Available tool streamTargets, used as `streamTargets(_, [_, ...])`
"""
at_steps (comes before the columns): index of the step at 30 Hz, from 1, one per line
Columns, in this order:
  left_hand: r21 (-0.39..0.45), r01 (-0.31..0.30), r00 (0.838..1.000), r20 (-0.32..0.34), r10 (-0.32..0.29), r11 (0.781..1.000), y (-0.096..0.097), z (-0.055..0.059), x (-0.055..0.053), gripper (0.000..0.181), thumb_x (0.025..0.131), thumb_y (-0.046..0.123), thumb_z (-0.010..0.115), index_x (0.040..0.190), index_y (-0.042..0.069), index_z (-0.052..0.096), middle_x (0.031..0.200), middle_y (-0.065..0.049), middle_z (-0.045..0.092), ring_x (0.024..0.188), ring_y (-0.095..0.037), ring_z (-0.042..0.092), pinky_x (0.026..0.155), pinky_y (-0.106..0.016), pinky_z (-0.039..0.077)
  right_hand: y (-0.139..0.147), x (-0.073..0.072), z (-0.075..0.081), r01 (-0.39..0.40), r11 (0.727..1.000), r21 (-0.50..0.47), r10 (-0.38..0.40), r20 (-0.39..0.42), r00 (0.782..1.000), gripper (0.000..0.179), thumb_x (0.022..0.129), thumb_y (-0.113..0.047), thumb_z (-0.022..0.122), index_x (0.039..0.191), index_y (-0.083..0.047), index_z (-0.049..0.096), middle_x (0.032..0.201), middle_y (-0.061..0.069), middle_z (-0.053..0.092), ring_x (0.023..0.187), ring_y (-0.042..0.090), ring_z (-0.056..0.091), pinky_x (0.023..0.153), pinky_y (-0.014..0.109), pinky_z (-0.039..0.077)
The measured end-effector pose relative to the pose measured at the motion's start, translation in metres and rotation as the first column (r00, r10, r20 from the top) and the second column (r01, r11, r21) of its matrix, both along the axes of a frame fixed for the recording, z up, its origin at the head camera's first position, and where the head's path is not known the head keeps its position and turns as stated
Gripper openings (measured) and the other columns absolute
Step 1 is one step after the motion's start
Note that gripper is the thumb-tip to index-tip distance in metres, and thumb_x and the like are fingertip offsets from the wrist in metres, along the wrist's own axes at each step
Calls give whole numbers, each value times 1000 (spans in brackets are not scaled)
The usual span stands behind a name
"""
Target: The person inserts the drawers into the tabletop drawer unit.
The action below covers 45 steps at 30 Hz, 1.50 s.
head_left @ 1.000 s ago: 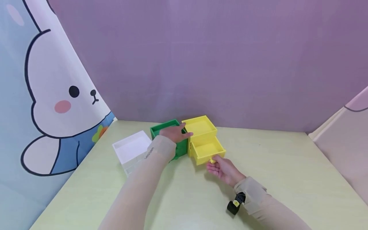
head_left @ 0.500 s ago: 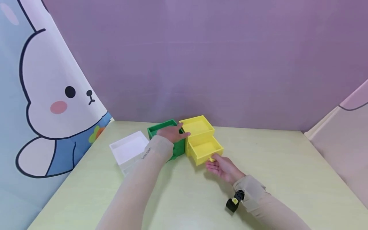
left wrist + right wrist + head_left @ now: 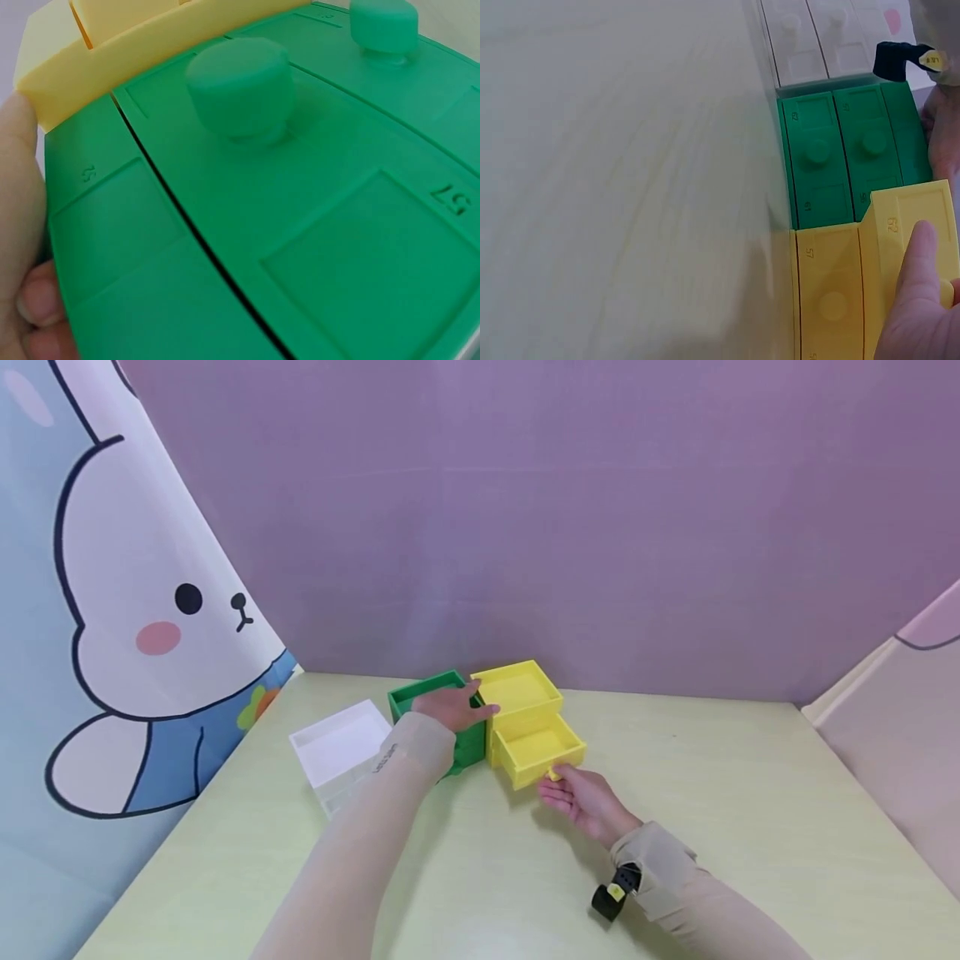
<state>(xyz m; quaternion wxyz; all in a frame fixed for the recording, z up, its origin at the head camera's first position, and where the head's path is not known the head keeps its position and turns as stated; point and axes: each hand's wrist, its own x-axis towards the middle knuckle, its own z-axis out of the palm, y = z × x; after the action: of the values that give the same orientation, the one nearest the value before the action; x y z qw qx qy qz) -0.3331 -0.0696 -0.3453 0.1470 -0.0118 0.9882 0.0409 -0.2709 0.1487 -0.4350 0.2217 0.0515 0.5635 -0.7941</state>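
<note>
In the head view, a small yellow drawer box [image 3: 517, 687] with a tray-like top stands against the back wall. Its upper drawer [image 3: 538, 750] is pulled out and nothing shows inside. My right hand [image 3: 588, 802] pinches that drawer's knob [image 3: 554, 772]; in the right wrist view the index finger [image 3: 921, 255] lies along the drawer front. Over the green drawer box [image 3: 468, 747] lies my left hand [image 3: 447, 706], thumb and index finger spread, their tips at the yellow box's left edge. In the left wrist view, the green front shows round knobs [image 3: 240, 90] and shut drawers.
A white drawer box [image 3: 341, 743] stands left of the green one, partly behind the left forearm. All rest on a pale table [image 3: 720, 777]. Behind rises a purple backdrop [image 3: 525, 527], with a rabbit-print cloth [image 3: 135, 568] at left. A black strap [image 3: 617, 891] is on the right wrist.
The view shifts slightly with the head. Both hands keep their places, and the yellow drawer stays pulled out about as far.
</note>
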Motion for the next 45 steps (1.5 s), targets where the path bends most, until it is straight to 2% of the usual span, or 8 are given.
streamTargets(3, [-3,-2,1000,-6,2,1000,1,-2,-2,76,88,75,31,153,39,14,82,0,65,47,-14,31,48,-27,31,0,-2,-2,5,1000,-8,-5,-7,1000,15,100,-9,41,99,5,46,77,3,67,70,9,67,75,21,53])
streamTargets(8, [-5,-14,1000,-13,14,1000,3,-5,-5,76,88,75,32,153,39,15,117,0,66,48,-14,35,48,-26,31,1,-6,-6,17,1000,-7,-17,-19,1000,15,100,-9,42,98,5,46,78,4,67,70,9,67,74,20,53])
streamTargets(11, [-9,-18,1000,-15,18,1000,4,-6,-6,75,88,74,32,153,39,15,116,0,66,48,-14,35,48,-26,31,1,-8,-9,24,1000,-6,-25,-22,999,15,100,-9,43,99,6,47,79,4,68,70,9,67,73,20,53])
streamTargets(17, [-23,-20,1000,-14,20,1000,8,-9,-10,76,88,75,31,153,39,15,86,-1,67,46,-13,30,47,-26,30,2,-14,-15,27,1000,14,-27,-33,999,16,99,-9,44,100,7,47,78,4,68,70,9,67,72,19,54])
streamTargets(21, [-15,-40,999,-15,40,999,10,-9,-12,76,87,75,32,153,40,16,103,-1,68,46,-14,32,46,-26,30,3,-20,-16,1,999,41,1,-46,999,15,99,-9,44,101,5,47,78,3,67,70,9,67,72,20,54])
streamTargets(27, [-8,-55,998,-13,55,998,12,-10,-16,75,87,75,32,152,41,16,132,0,58,52,-14,41,47,-25,31,5,-33,-16,-25,996,90,30,-61,998,19,99,-9,44,106,8,48,78,4,65,69,9,65,71,20,54])
streamTargets(35, [1,-57,998,-18,57,998,12,-11,-17,75,88,75,32,153,40,16,128,0,61,50,-15,37,47,-25,30,5,-43,-15,-52,997,65,56,-56,997,22,98,-8,45,110,10,46,82,6,66,74,11,66,75,22,54])
streamTargets(45, [2,-50,999,-19,50,999,11,-12,-18,75,88,74,34,152,40,16,119,0,65,48,-14,35,47,-25,30,12,-36,-19,-12,999,-44,11,-10,1000,16,98,-4,50,110,6,52,84,7,69,78,12,68,79,23,53])
